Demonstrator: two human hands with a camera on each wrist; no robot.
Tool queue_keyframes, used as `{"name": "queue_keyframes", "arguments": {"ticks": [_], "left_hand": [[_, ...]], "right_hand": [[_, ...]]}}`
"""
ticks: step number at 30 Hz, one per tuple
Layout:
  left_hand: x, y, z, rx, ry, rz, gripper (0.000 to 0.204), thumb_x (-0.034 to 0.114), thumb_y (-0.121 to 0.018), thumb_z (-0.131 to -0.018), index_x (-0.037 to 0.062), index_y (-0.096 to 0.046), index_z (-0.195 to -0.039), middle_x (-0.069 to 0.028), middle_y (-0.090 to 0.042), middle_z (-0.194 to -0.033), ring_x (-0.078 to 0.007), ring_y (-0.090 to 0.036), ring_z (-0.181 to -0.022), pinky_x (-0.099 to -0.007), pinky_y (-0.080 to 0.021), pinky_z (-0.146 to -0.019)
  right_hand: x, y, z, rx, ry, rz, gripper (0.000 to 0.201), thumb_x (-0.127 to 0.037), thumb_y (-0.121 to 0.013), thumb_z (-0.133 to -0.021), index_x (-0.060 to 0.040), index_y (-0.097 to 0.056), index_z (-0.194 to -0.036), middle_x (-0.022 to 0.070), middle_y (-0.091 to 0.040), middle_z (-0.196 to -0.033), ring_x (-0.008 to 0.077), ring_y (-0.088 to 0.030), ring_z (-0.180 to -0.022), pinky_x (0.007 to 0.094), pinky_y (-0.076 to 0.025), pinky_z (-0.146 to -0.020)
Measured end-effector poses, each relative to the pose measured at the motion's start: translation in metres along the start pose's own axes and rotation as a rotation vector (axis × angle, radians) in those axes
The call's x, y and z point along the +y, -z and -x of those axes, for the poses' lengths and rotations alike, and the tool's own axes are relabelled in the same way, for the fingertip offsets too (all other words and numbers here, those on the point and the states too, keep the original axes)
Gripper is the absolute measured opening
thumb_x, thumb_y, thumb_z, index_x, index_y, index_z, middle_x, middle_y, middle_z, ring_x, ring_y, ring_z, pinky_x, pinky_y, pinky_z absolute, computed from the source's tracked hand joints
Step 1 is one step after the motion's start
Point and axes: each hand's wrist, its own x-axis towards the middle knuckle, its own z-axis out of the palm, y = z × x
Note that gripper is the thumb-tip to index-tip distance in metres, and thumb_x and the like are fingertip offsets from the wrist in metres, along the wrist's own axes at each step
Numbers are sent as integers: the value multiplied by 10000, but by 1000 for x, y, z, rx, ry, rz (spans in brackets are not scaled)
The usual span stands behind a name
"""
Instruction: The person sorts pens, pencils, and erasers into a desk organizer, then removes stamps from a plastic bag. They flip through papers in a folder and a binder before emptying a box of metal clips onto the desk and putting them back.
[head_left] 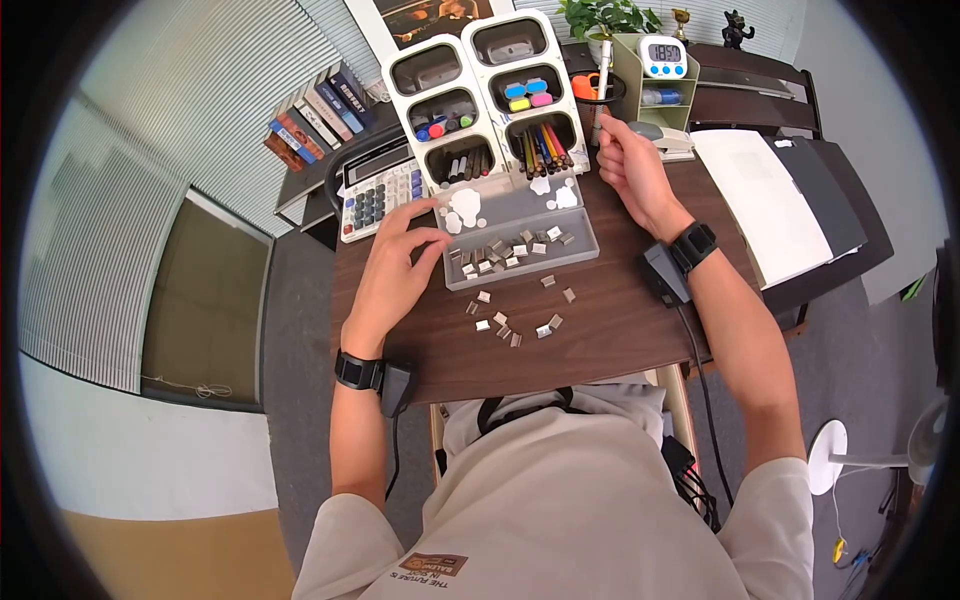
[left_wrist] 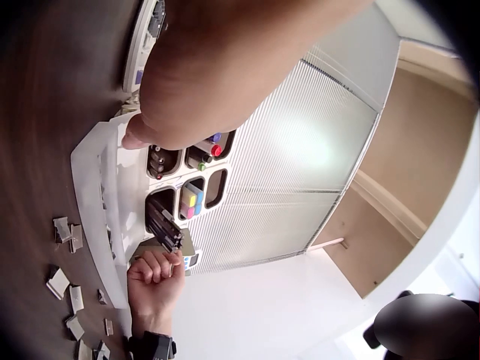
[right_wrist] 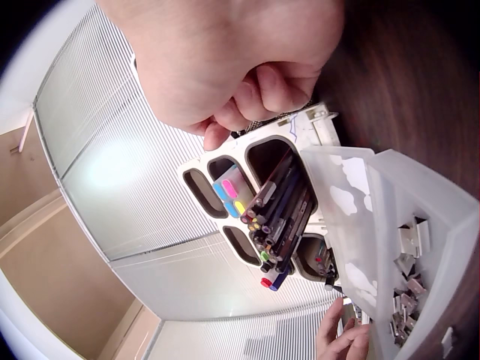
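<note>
My right hand is raised at the back right of the table, fingers curled round a slim white-and-grey pen-like stick that stands upright by the black mesh cup. In the right wrist view the curled fingers hide the stick. At the left end of a clear plastic box, my left hand has its fingers loosely bent, tips close to the box's open lid. Small metal clips fill part of the box. Several more clips lie on the table before it.
A white organizer with pens, pencils and colourful blocks stands behind the box. Left of it is a calculator. At the back right stand a green holder with a timer. White paper lies at the right.
</note>
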Motion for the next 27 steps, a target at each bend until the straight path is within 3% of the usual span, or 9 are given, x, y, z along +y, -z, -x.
{"name": "queue_keyframes", "arguments": {"ticks": [5, 13, 22, 27], "left_hand": [[6, 0, -1, 22, -27, 16, 120, 84, -763, -901, 73, -770, -1021, -98, -592, -1456, -336, -507, -1388, -421, -402, -1155], [19, 2, -1, -238, -275, 94, 131, 81, -852, -761, 97, -802, -881, -82, -533, -1541, -351, -411, -1470, -469, -323, -1220], [17, 0, 2, -334, -226, 112, 126, 114, -868, -760, 104, -807, -870, -82, -515, -1566, -348, -384, -1489, -462, -328, -1218], [19, -1, 2, -372, -208, 141, 116, 102, -846, -787, 79, -754, -853, -79, -496, -1579, -348, -368, -1498, -461, -313, -1226]], "right_hand": [[-1, -1, -1, -8, -5, 1, 314, -317, -602, -1060, -144, -529, -809, -115, -297, -630, 37, -246, -529, 244, -210, -494], [-1, -1, 1, -1, 0, -1, 319, -318, -603, -1060, -138, -528, -807, -113, -293, -629, 36, -244, -531, 244, -213, -494], [-2, -5, 3, 23, -9, 10, 328, -310, -587, -1073, -149, -505, -800, -118, -248, -639, 35, -223, -540, 236, -203, -495], [0, 0, 0, 4, 0, 4, 324, -318, -603, -1059, -143, -525, -798, -114, -293, -626, 38, -239, -529, 246, -209, -497]]}}
